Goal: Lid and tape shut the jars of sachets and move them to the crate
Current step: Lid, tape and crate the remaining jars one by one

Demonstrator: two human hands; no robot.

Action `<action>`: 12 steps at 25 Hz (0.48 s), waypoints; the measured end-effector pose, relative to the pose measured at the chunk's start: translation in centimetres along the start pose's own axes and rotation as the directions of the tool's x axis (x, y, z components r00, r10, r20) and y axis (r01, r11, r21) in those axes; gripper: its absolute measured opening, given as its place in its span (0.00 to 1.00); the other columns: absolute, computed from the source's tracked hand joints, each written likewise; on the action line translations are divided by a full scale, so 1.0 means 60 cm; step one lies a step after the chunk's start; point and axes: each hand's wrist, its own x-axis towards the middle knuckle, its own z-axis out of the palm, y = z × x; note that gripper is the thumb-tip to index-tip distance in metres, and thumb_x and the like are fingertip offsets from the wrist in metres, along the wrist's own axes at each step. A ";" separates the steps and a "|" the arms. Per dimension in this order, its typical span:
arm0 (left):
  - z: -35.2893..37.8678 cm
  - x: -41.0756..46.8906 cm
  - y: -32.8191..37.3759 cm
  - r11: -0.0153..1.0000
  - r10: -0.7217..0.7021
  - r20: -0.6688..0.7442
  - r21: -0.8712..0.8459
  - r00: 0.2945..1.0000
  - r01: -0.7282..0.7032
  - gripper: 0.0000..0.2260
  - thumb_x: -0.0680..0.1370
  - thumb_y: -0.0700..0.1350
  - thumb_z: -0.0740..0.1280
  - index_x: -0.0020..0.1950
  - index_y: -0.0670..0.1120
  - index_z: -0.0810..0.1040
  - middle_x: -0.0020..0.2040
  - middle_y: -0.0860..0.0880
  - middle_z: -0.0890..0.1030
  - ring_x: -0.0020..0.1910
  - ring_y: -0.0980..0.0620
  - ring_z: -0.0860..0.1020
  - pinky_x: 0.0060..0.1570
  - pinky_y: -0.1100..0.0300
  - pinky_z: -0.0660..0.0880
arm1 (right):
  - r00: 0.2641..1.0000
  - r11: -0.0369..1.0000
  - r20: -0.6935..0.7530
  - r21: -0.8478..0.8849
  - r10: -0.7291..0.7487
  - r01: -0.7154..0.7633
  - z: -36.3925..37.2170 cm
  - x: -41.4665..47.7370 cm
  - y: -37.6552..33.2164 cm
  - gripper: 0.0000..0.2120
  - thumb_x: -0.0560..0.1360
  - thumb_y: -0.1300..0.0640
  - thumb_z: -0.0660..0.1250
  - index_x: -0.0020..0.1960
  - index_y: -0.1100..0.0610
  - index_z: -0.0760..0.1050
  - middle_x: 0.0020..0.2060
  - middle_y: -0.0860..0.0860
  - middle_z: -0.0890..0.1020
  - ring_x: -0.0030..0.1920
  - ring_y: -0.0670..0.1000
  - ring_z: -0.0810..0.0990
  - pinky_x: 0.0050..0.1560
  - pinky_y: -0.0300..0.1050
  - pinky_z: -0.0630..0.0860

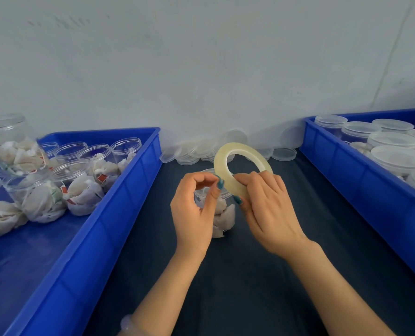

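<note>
Tape roll (221, 163) is being clamped in the right hand (267, 204)'s fingers, the left hand (192, 209)'s curled fingertips are being held at its rim — pinching or not, can't tell — and the sachet jar (223, 212) is being left standing just behind them, loose lids (192, 151) further back.

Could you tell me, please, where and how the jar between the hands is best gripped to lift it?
Grip the jar round its side wall, below the lid, from the near side, probably. It stands upright on the mat, its round body suits a wrapping hand, and the lid looks untaped, so lifting by it may pull it off.
</note>
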 end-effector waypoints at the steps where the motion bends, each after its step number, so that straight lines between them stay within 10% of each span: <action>1: -0.002 0.003 0.001 0.999 -0.047 0.013 -0.019 0.999 0.047 0.04 0.77 0.55 0.67 0.50 0.57 0.76 0.46 0.61 0.80 0.41 0.51 0.80 0.42 0.55 0.76 | 1.000 0.999 -0.004 -0.031 -0.019 0.019 0.000 0.000 0.000 0.14 0.80 0.58 0.57 0.61 0.61 0.75 0.46 0.50 0.77 0.45 0.52 0.72 0.51 0.43 0.63; 12: -0.009 0.006 -0.005 0.986 0.134 0.063 0.088 0.989 -0.139 0.16 0.77 0.57 0.67 0.54 0.44 0.76 0.49 0.54 0.78 0.46 0.51 0.77 0.47 0.56 0.75 | 0.998 0.991 -0.035 -0.124 0.050 -0.054 -0.002 0.004 0.004 0.12 0.80 0.56 0.59 0.57 0.60 0.77 0.42 0.50 0.78 0.42 0.54 0.74 0.46 0.45 0.63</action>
